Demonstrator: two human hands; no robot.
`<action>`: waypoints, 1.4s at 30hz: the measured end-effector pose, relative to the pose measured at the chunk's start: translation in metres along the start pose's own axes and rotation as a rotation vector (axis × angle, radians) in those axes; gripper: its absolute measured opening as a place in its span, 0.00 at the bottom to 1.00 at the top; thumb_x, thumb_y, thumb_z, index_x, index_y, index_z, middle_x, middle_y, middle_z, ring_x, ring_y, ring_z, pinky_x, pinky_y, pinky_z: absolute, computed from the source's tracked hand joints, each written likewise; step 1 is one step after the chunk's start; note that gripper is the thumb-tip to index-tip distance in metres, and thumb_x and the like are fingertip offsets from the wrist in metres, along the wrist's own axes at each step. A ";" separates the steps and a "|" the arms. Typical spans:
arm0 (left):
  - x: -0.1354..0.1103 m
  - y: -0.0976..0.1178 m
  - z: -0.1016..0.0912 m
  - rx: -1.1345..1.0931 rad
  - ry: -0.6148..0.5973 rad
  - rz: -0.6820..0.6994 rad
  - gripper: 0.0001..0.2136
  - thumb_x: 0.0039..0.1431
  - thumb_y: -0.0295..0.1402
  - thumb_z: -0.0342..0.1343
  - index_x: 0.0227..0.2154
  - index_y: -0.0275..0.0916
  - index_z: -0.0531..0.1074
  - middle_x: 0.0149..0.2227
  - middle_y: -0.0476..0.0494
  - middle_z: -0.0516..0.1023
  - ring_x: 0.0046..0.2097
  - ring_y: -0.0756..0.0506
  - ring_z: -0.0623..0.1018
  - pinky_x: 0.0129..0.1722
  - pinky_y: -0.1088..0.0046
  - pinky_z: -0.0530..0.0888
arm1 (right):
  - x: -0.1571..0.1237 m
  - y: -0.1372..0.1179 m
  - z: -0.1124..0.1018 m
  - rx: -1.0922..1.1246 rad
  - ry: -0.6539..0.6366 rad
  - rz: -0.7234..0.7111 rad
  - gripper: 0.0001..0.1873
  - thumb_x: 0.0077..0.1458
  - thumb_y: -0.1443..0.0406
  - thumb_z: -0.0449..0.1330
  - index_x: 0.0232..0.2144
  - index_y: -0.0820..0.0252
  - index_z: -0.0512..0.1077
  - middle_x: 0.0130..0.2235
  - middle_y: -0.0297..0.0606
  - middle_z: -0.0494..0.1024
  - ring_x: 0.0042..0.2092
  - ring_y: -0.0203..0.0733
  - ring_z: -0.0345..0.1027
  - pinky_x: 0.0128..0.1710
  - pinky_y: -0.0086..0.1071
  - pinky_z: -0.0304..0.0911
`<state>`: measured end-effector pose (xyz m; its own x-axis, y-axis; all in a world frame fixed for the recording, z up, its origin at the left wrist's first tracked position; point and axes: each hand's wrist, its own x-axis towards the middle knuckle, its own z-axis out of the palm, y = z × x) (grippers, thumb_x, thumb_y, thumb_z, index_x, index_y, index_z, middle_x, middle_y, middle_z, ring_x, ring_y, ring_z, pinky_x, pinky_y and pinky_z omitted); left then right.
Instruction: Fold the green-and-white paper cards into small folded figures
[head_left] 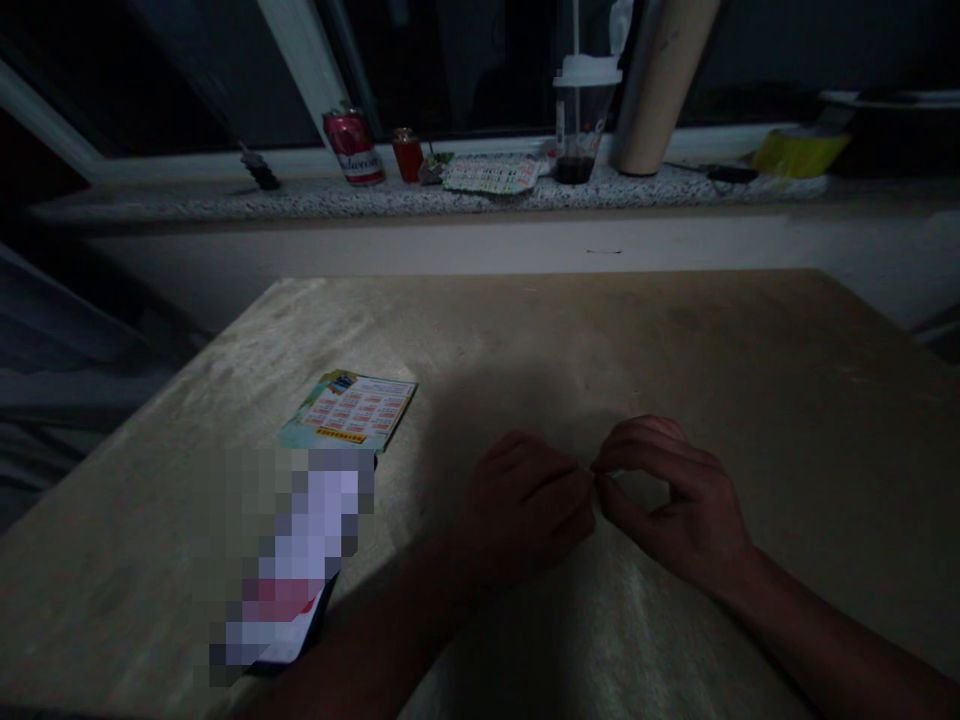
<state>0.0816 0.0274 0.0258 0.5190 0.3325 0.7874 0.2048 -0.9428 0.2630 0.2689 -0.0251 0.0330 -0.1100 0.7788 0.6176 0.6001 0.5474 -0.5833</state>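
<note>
Two hands, the left hand (529, 500) and the right hand (694, 500), are meeting over the tabletop (570, 320), a bit to the right of its middle. One tiny thing (591, 473) seems to be sitting right where the fingertips are coming together, but it is looking too small and too dark for me to tell what it is or which way its long side is pointing. That spot is lying to the right of the left hand and to the left of the right hand, so both are being about as near. The right hand is making a round loop, with its thumb and finger pinching narrow at the tips and a gap showing inside. The left hand is facing back side up with its fingers bending in, and its tips are hiding, so I cannot tell how tight it is or what it is holding. Both arms are slanting in from the bottom corners. Off to the left, a phone (311, 540) is lying with its long side slanting away and to the right, and the left arm is passing just beside its near end. A bright printed card (352, 408) is lying by the phone's far end. The left hand is being nearer to these two.
</note>
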 end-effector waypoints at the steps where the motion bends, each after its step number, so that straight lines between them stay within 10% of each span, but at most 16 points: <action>1: 0.000 0.000 0.000 0.003 -0.006 0.011 0.03 0.61 0.24 0.58 0.33 0.38 0.72 0.30 0.48 0.79 0.30 0.50 0.75 0.35 0.71 0.72 | 0.000 0.000 -0.001 0.008 -0.002 0.020 0.08 0.53 0.74 0.63 0.33 0.57 0.75 0.30 0.34 0.79 0.35 0.44 0.73 0.39 0.43 0.65; 11: 0.003 0.011 -0.012 -0.044 0.006 0.001 0.04 0.59 0.22 0.59 0.33 0.37 0.73 0.30 0.48 0.79 0.30 0.51 0.75 0.35 0.72 0.74 | -0.002 0.023 -0.010 -0.045 0.001 0.159 0.07 0.53 0.73 0.61 0.31 0.55 0.75 0.31 0.34 0.80 0.36 0.45 0.75 0.40 0.43 0.67; 19: -0.001 0.002 -0.012 -0.254 0.056 -0.403 0.04 0.56 0.23 0.60 0.31 0.38 0.76 0.28 0.49 0.79 0.31 0.51 0.77 0.32 0.76 0.73 | -0.001 0.018 -0.016 0.051 -0.021 0.119 0.10 0.59 0.71 0.61 0.42 0.55 0.76 0.39 0.39 0.81 0.43 0.47 0.75 0.45 0.45 0.67; 29: -0.001 0.000 -0.002 -0.892 -0.090 -1.054 0.08 0.55 0.36 0.62 0.27 0.38 0.73 0.24 0.52 0.70 0.25 0.52 0.69 0.26 0.76 0.67 | 0.000 0.007 -0.003 0.226 -0.282 0.033 0.07 0.62 0.67 0.61 0.30 0.58 0.70 0.26 0.32 0.71 0.31 0.40 0.66 0.35 0.38 0.63; 42: 0.004 0.002 0.002 -1.280 -0.154 -1.368 0.15 0.43 0.40 0.71 0.25 0.36 0.73 0.22 0.52 0.70 0.22 0.53 0.69 0.23 0.77 0.66 | -0.001 0.008 -0.003 0.271 -0.337 -0.117 0.08 0.61 0.70 0.60 0.29 0.57 0.67 0.26 0.29 0.66 0.31 0.38 0.63 0.39 0.39 0.61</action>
<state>0.0860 0.0268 0.0280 0.6301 0.7027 -0.3304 -0.1364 0.5191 0.8438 0.2760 -0.0225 0.0291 -0.4437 0.7385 0.5077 0.3443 0.6635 -0.6642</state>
